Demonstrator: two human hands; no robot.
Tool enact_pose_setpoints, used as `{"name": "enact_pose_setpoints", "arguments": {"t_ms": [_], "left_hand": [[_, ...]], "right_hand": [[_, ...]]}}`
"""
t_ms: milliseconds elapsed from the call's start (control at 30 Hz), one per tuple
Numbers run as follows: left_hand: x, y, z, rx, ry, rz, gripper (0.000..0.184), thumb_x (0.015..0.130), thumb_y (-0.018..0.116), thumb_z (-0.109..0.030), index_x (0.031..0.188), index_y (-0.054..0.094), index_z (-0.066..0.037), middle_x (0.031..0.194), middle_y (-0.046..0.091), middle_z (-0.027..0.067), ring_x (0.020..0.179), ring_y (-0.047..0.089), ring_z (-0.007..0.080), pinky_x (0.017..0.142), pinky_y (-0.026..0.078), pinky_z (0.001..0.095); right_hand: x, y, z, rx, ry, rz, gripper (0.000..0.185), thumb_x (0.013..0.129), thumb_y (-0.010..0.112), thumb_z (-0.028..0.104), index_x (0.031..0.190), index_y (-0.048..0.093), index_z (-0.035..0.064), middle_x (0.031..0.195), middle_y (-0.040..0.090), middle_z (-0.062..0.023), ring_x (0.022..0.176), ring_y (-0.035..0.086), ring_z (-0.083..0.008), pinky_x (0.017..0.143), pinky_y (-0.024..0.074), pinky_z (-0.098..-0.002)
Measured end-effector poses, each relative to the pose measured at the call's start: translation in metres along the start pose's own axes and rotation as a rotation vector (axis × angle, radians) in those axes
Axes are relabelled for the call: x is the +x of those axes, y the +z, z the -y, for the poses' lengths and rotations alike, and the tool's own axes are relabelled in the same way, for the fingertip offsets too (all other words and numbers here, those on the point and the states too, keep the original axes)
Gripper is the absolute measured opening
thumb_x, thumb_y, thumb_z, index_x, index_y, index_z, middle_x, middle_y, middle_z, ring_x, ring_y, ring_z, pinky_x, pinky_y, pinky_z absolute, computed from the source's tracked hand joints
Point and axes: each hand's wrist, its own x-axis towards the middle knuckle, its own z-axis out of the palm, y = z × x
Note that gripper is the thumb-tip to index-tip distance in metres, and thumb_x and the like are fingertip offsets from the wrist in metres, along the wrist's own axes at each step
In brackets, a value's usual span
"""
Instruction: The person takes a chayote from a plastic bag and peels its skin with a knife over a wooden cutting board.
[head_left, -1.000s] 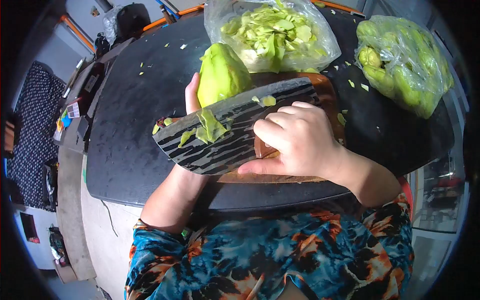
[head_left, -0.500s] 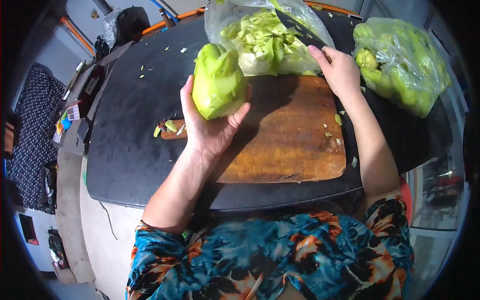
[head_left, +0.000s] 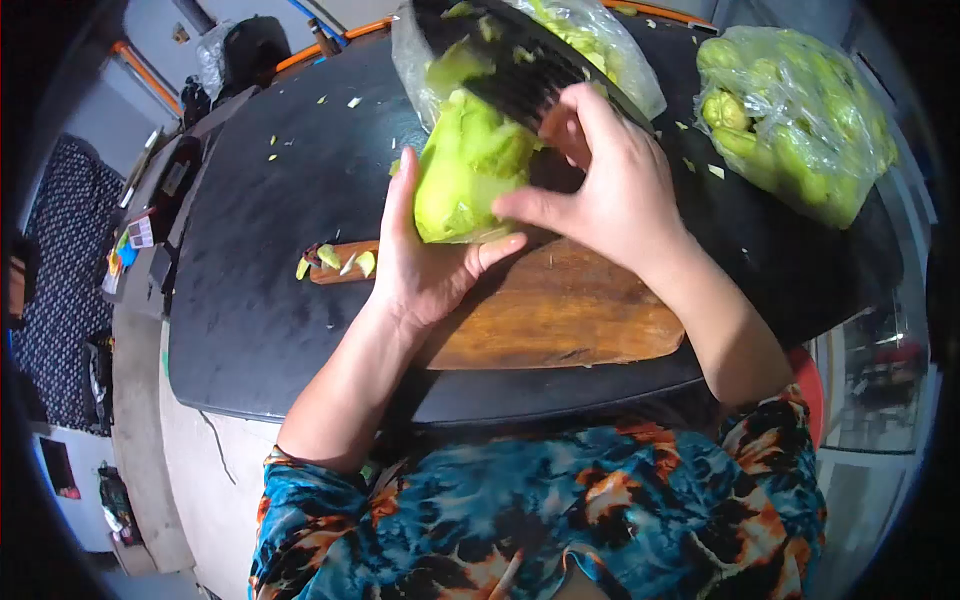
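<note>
A pale green, partly peeled chayote [head_left: 465, 180] is cupped from below in my left hand [head_left: 415, 270], held above the wooden cutting board [head_left: 560, 315]. My right hand [head_left: 625, 195] grips a dark, wide-bladed kitchen knife [head_left: 500, 60], its handle mostly hidden by my fingers. The blade slants across the top of the chayote, with bits of peel clinging to it and a blurred piece by its edge. My right thumb reaches to the chayote's side. Behind the blade, partly covered, lies an open plastic bag [head_left: 640, 70] of green peelings.
At the far right of the black table [head_left: 260, 330] sits a clear bag of whole chayotes [head_left: 800, 130]. Scraps of peel [head_left: 328, 256] lie on the board's handle, and small bits are scattered over the table. A red rounded object [head_left: 806, 395] shows near my right elbow.
My right hand has swung left with the knife, from over the bag of peelings to the top of the chayote. The chayote and my left hand have shifted slightly right.
</note>
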Motion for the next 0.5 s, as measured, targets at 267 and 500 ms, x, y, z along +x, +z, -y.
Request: {"name": "enact_pose_setpoints", "arguments": {"t_ms": [267, 500], "left_hand": [[0.004, -0.007, -0.001, 0.025, -0.030, -0.034, 0.066, 0.091, 0.050, -0.055, 0.137, 0.044, -0.008, 0.129, 0.052, 0.0195, 0.114, 0.056, 0.0360, 0.083, 0.059, 0.0491], [0.005, -0.017, -0.004, -0.069, -0.006, -0.044, 0.066, 0.091, 0.050, -0.055, 0.136, 0.044, -0.008, 0.130, 0.053, 0.0157, 0.115, 0.057, 0.0321, 0.083, 0.059, 0.0474]], "right_hand": [[0.015, 0.000, -0.079, -0.175, 0.260, -0.155, 0.040, 0.089, 0.062, 0.043, 0.097, 0.060, 0.0043, 0.084, 0.069, -0.0133, 0.076, 0.068, -0.0328, 0.066, 0.0524, -0.0413], [-0.004, -0.021, 0.006, 0.067, -0.044, 0.182, 0.042, 0.083, 0.069, 0.048, 0.072, 0.056, 0.0091, 0.060, 0.061, -0.0061, 0.055, 0.063, -0.0265, 0.049, 0.0464, -0.0370]]}}
